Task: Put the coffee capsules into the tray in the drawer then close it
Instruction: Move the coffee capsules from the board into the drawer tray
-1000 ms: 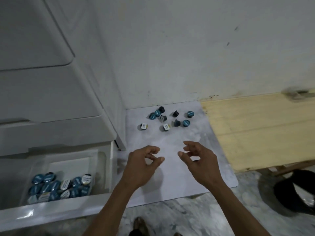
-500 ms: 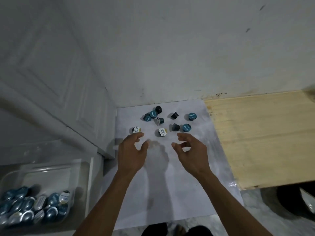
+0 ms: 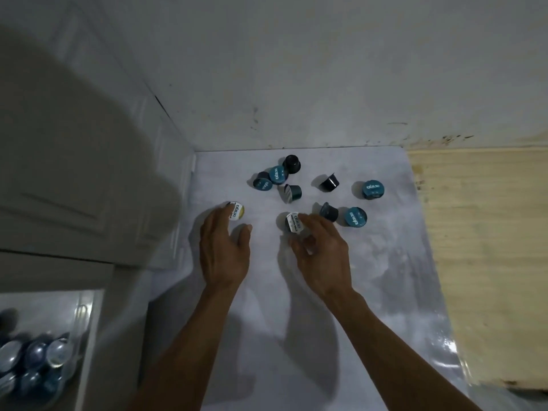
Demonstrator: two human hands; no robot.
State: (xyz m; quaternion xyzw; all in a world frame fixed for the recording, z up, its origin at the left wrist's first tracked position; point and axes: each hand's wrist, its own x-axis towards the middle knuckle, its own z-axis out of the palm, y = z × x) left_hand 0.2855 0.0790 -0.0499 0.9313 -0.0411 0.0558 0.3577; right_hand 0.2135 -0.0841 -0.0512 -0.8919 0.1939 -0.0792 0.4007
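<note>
Nine coffee capsules [image 3: 308, 194] lie scattered on the pale mat [image 3: 385, 277] near the wall [image 3: 296, 69], some on their sides, some with the printed lid facing up. Both hands reach for the two nearest ones, which makes sense since those sit at the front edge of the cluster and can be lifted without disturbing the rest. The left hand [image 3: 224, 250] has its fingers stretched forward and loose, fingertips touching a white-lidded capsule [image 3: 237, 210] that stands apart on the left; it is not yet gripped. The right hand [image 3: 321, 253] curls its fingers around a second white-lidded capsule [image 3: 293, 222], thumb below and fingers above, though whether the pinch has fully closed I cannot tell.

Seven dark and teal capsules remain beyond the hands, one of them [image 3: 328, 211] just beside the right fingertips, so it could get nudged during the lift. The open drawer [image 3: 92, 336] shows at the lower left, with a clear tray [image 3: 80, 310] already holding a heap of capsules [image 3: 32, 360]. The white cabinet [image 3: 89, 173] stands between the mat and the drawer, so each load has to travel round its corner. A wooden board [image 3: 480, 247] lies to the right, clear of the work. Several more trips look necessary before the drawer can be pushed shut
</note>
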